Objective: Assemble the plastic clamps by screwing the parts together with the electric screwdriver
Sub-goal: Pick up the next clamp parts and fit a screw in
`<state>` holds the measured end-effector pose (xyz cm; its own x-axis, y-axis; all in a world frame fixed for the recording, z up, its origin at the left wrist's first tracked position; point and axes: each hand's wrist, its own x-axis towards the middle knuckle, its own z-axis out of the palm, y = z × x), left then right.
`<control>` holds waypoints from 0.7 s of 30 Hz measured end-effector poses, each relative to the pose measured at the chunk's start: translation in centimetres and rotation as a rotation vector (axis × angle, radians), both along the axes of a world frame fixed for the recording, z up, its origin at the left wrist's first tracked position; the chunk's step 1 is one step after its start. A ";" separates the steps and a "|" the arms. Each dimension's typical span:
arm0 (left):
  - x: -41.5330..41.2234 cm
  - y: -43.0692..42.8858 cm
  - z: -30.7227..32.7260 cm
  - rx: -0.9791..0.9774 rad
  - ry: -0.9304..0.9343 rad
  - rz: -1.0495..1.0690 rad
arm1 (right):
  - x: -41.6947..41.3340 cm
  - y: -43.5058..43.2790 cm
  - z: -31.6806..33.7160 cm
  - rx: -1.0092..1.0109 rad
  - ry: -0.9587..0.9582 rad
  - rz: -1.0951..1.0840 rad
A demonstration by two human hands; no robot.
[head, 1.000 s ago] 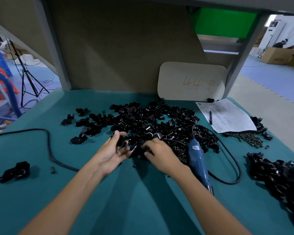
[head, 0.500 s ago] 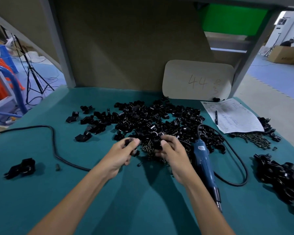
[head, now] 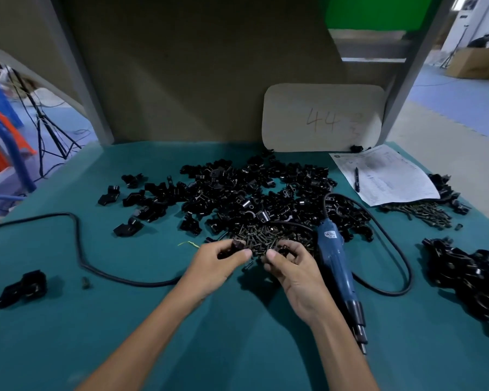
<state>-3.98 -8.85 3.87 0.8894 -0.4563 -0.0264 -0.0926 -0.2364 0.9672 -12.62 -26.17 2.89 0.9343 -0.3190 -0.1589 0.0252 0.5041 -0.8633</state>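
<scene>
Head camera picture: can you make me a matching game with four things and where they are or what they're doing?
Things:
1. electric screwdriver
2. pen
3. card marked 44
4. left hand

Places or states:
A. leans against the back wall
B. lies on the paper sheet
C. lies on the table, right of the right hand
D. pinches a black clamp part

Pairs: 1-C, 2-B, 3-A, 4-D
</scene>
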 end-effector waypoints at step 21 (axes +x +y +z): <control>-2.5 -2.1 -3.1 -0.072 0.055 0.078 | -0.5 0.0 0.2 -0.130 -0.075 0.022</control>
<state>-6.46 -10.99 0.73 0.9205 -0.3880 -0.0462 -0.0226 -0.1709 0.9850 -13.15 -26.19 3.13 0.9489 -0.3119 -0.0470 0.0826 0.3896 -0.9173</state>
